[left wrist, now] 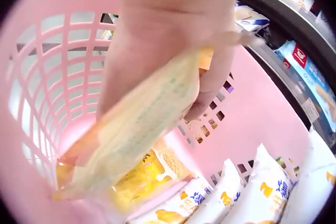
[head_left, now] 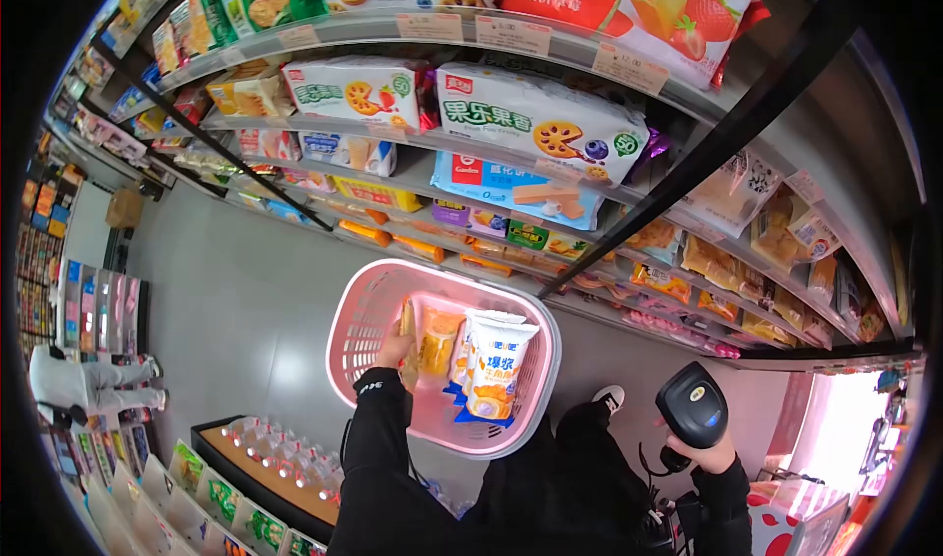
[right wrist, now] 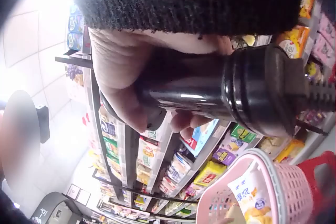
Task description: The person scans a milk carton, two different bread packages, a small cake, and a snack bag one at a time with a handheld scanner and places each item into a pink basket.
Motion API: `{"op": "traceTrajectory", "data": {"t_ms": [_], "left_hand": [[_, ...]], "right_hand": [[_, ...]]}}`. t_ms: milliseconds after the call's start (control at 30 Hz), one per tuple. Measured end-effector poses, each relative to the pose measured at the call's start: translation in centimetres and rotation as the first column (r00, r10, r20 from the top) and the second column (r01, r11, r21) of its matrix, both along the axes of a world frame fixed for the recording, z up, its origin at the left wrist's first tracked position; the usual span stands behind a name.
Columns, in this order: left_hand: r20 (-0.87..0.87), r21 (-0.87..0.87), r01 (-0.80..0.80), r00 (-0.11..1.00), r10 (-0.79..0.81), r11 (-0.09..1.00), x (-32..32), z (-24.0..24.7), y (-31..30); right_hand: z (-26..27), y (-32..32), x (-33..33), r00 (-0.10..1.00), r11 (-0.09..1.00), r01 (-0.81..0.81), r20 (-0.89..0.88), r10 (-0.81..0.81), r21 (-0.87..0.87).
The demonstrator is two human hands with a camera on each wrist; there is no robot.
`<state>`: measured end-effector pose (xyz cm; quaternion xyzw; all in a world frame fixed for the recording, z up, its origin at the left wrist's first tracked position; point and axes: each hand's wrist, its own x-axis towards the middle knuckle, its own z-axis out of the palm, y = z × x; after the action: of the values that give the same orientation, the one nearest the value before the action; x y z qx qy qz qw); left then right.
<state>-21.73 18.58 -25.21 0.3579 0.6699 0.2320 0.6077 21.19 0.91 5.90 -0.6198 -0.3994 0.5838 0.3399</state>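
My left hand [head_left: 396, 350] is inside a pink plastic basket [head_left: 503, 440], gripping a flat snack packet [left wrist: 139, 119] by its upper part. The packet is pale with orange-yellow ends and stands tilted on edge. Beside it in the basket lies a yellow snack packet [head_left: 438, 348], and further right are several white and blue snack bags [head_left: 499, 364] with orange pictures. Off to the right of the basket, my right hand [head_left: 715, 450] grips a black barcode scanner [head_left: 691, 409]. In the right wrist view the fingers wrap round its handle [right wrist: 184, 85], with a cord at the end.
Shelves of packaged biscuits [head_left: 540, 119] run along the far side, with a dark post [head_left: 678, 163] in front. At lower left stands a low display with bottles [head_left: 285, 453]. A person in light clothes [head_left: 93, 384] is at far left. Grey floor [head_left: 236, 291] surrounds the basket.
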Motion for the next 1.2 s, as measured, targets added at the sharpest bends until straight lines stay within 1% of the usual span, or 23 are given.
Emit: {"op": "traceTrajectory", "data": {"t_ms": [33, 67, 100, 167, 233, 300, 433, 500, 600, 667, 700, 733, 767, 833, 900, 933, 1000, 1033, 1067, 1100, 1133, 1167, 1200], "left_hand": [[-0.062, 0.022, 0.006, 0.998, -0.005, 1.000, 0.1, -0.6, 0.6], [-0.179, 0.103, 0.086, 0.982, -0.067, 0.991, 0.2, -1.2, 0.8], [-0.172, 0.102, 0.095, 0.982, -0.077, 0.990, 0.6, -1.1, 1.1], [-0.519, 0.114, 0.305, 0.830, -0.205, 0.946, 1.2, -1.6, 1.6], [-0.547, 0.037, 0.357, 0.789, -0.280, 0.933, 1.8, -2.6, 1.9], [-0.675, -0.139, 0.313, 0.665, -0.321, 0.940, 2.6, -2.8, 1.1], [-0.677, -0.230, 0.281, 0.641, -0.361, 0.932, 3.4, -4.5, 0.3], [-0.645, -0.246, 0.246, 0.680, -0.348, 0.937, 3.8, -3.9, 0.2], [-0.661, -0.279, 0.315, 0.622, -0.420, 0.907, 4.4, -0.2, -0.2], [-0.541, -0.229, 0.536, 0.624, -0.564, 0.812, 4.2, 1.7, -0.2], [-0.549, -0.221, 0.538, 0.621, -0.560, 0.814, 4.2, 2.8, -0.8], [-0.587, -0.005, 0.595, 0.649, -0.484, 0.804, 4.3, 3.9, -2.0], [-0.605, 0.216, 0.633, 0.685, -0.407, 0.744, 4.5, 5.1, -3.0], [-0.626, 0.144, 0.720, 0.598, -0.501, 0.679, 6.0, 10.2, -4.1], [-0.631, 0.198, 0.730, 0.606, -0.485, 0.654, 7.8, 13.5, -5.8], [-0.677, 0.140, 0.764, 0.538, -0.502, 0.630, 8.6, 14.9, -6.7], [-0.659, 0.045, 0.822, 0.452, -0.601, 0.568, 9.8, 16.5, -8.1], [-0.632, 0.071, 0.833, 0.463, -0.621, 0.549, 10.2, 16.3, -8.5], [-0.635, 0.021, 0.855, 0.412, -0.654, 0.519, 11.5, 17.5, -8.8], [-0.631, 0.033, 0.862, 0.410, -0.659, 0.505, 13.4, 19.6, -9.0], [-0.659, -0.005, 0.895, 0.333, -0.675, 0.446, 15.2, 21.1, -9.0], [-0.657, 0.028, 0.908, 0.331, -0.677, 0.418, 16.2, 21.2, -8.6], [-0.711, -0.013, 0.937, 0.238, -0.662, 0.350, 18.7, 23.3, -8.4]], "right_hand": [[-0.3, -0.4, 0.4, 1.000, 0.999, 0.026, 0.008, -0.026, -0.033], [-0.6, -0.6, 0.6, 0.999, 0.997, 0.051, 0.017, -0.050, -0.064], [-0.7, -0.7, 0.7, 0.998, 0.996, 0.062, 0.024, -0.060, -0.066], [-0.9, -0.9, 0.9, 0.995, 0.991, 0.099, 0.035, -0.096, -0.085], [-1.3, -0.9, 1.2, 0.991, 0.987, 0.119, 0.073, -0.112, -0.110], [-1.7, -1.1, 1.4, 0.989, 0.985, 0.125, 0.099, -0.113, -0.117], [-2.1, -1.3, 2.0, 0.989, 0.979, 0.123, 0.102, -0.108, -0.160], [-1.9, -1.3, 2.3, 0.988, 0.982, 0.087, 0.142, -0.064, -0.167], [-1.6, -1.2, 2.7, 0.992, 0.989, 0.056, 0.117, -0.040, -0.138], [-1.1, -0.8, 2.9, 0.993, 0.991, 0.023, 0.114, -0.007, -0.133], [-0.8, -0.6, 3.0, 0.993, 0.991, -0.006, 0.116, 0.021, -0.131], [-0.3, -0.3, 3.0, 0.996, 0.994, -0.012, 0.081, 0.021, -0.108], [-0.4, -0.3, 3.2, 0.993, 0.998, -0.058, 0.101, 0.062, -0.036], [1.9, 0.3, 3.0, 0.988, 0.990, -0.040, 0.143, 0.060, -0.133], [0.5, -0.6, 4.9, 0.974, 0.988, -0.133, 0.194, 0.116, 0.081], [0.2, -0.9, 5.7, 0.980, 0.987, -0.137, 0.155, 0.122, 0.088], [1.3, -1.2, 7.0, 0.984, 0.980, -0.145, 0.123, 0.129, 0.134], [2.1, -1.1, 7.7, 0.983, 0.974, -0.151, 0.126, 0.130, 0.170], [2.5, -1.3, 8.7, 0.993, 0.974, -0.115, 0.045, 0.109, 0.197], [2.7, -1.5, 9.7, 0.995, 0.971, -0.082, -0.040, 0.094, 0.224], [2.9, -1.7, 10.8, 0.997, 0.946, -0.079, 0.005, 0.082, 0.316], [2.6, -1.9, 12.0, 0.997, 0.934, -0.082, 0.020, 0.080, 0.347], [2.1, -2.1, 13.3, 0.999, 0.916, -0.049, 0.039, 0.037, 0.398]]}}
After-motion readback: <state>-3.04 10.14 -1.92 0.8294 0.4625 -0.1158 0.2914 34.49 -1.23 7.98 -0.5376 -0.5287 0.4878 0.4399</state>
